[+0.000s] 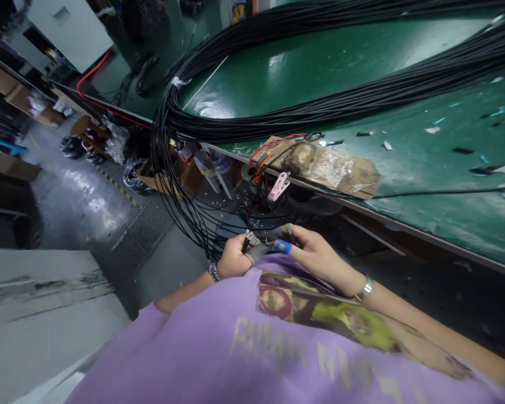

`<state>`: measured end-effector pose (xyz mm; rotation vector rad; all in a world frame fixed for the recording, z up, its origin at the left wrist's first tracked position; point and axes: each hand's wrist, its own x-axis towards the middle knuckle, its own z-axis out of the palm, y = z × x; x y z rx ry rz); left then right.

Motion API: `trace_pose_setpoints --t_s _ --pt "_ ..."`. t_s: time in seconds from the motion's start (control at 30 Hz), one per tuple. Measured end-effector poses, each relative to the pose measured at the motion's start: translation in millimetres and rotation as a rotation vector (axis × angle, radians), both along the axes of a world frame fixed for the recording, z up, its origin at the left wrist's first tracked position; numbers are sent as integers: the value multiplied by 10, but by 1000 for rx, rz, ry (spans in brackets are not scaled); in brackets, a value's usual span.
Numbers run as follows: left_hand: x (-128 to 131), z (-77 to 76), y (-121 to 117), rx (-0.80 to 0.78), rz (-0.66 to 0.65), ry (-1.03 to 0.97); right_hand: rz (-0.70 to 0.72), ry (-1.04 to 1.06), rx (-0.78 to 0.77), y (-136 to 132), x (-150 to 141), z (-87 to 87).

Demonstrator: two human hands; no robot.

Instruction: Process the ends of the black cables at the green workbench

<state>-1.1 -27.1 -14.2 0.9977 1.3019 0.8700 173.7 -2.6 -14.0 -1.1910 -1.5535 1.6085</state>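
Note:
My left hand (234, 258) is closed around the ends of thin black wires (193, 219) just above my purple shirt. My right hand (315, 252), with taped fingertips and one blue wrap, pinches the same wire ends beside it. The wires run up from my hands to a thick black cable bundle (320, 106) that drapes over the green table (404, 62) and hangs off its edge. Both hands sit close together below the table's front edge.
A taped cardboard pad (340, 168) with red and black leads lies on the table edge, a pink clip (278, 186) hanging under it. Small wire scraps dot the table at the right. Boxes and bags stand on the floor at the left.

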Motion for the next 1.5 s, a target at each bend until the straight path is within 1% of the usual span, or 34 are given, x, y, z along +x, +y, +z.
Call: trace_pose_setpoints --t_s 0.13,0.27,0.33,0.37,0.5,0.57,0.67,0.8,0.9,1.13,1.33,1.5 --pt "-29 -16 -5 -9 -77 -28 10 -6 -61 11 -41 4" --pt "-47 36 12 -92 -288 -118 66 53 -233 13 -86 33" --pt "-47 58 17 -132 -342 -170 67 54 -295 10 -104 39" --pt "-45 63 17 -144 -338 -186 44 60 -314 10 -109 36" --pt "-30 43 8 -161 -251 -218 -60 129 -421 0 -91 -5" --pt "-22 24 3 -166 -220 -231 -45 154 -487 -11 -74 -21" --pt "-15 4 -5 -171 -210 -248 -3 220 -574 -32 -56 -27" --pt "-14 8 -10 -176 -196 -260 -18 280 -653 -47 -37 -39" --pt "-7 32 -3 -194 -193 -254 -11 276 -653 -51 -21 -57" --pt "-3 55 21 -192 -192 -244 27 274 -564 -46 -8 -46" --pt "-14 39 14 -188 -188 -255 13 286 -601 -38 0 -27" --pt "9 100 20 -191 -164 -261 1 306 -626 -35 -8 -24"
